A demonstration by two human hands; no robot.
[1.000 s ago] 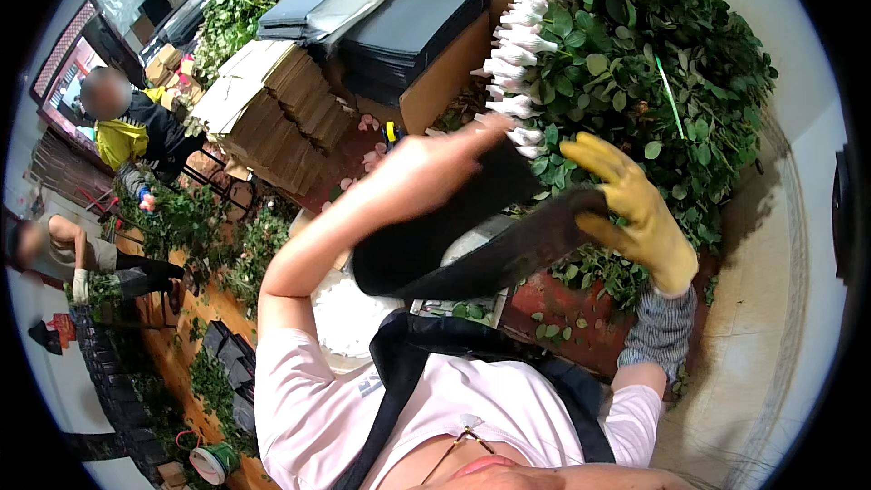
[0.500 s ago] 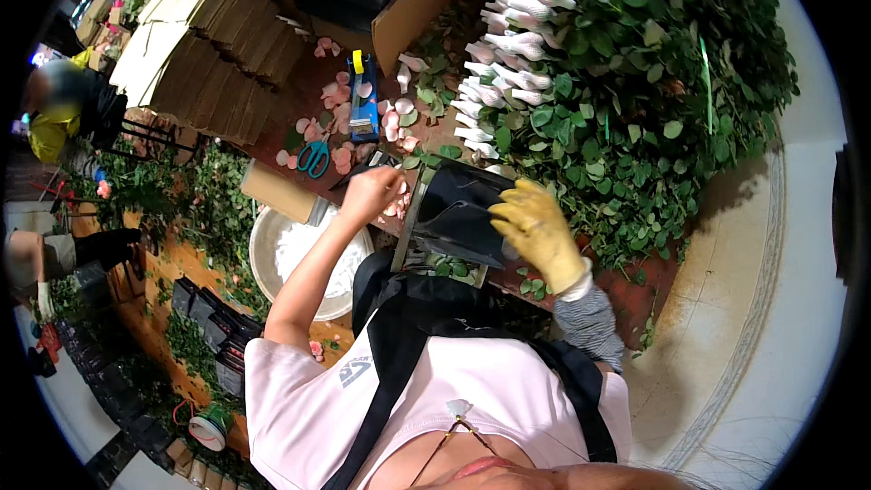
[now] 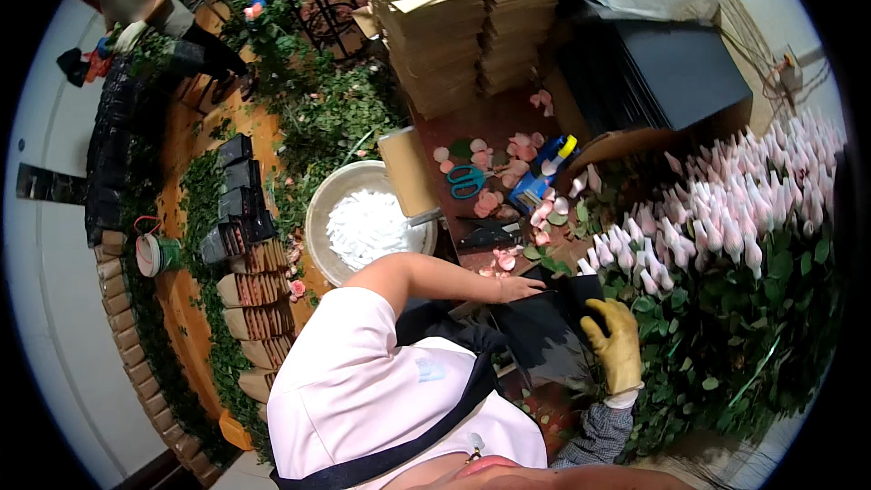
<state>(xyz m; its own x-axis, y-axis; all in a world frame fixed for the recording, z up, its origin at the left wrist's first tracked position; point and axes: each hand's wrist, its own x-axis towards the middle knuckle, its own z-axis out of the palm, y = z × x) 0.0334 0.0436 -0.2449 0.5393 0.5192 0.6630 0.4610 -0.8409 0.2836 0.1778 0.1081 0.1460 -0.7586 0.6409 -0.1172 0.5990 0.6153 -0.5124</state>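
Taking the round tub (image 3: 314,236) as reference for all positions. Black sheet (image 3: 540,327): on the bench (image 3: 501,118), right of the tub and nearer the wearer's body. Left hand (image 3: 522,289), bare: reaches across to the tub's right, fingers extended together over the sheet's far edge; presumably steadies it there. Underside hidden, so cannot tell whether the edge is pinched. Right hand (image 3: 615,340), yellow-gloved: farther right of the tub, at the sheet's right side, digits part-curled with a gap showing between them; grip on the sheet cannot be told. Glove likely suits contact with the leafy stems just beside it. Net-sleeved rosebuds (image 3: 717,218): well to the tub's right, heads bunched on one side, leaves on the other; probably laid so to spare the blooms. Blue tape dispenser (image 3: 533,189) and teal scissors (image 3: 466,182): right of the tub among loose petals (image 3: 522,145), apparently kept within the bare hand's reach. White pieces (image 3: 367,227): loose inside the tub, open top likely for easy picking. Paper stacks (image 3: 435,54): beyond the tub and to its right, piled high, presumably to save bench space.
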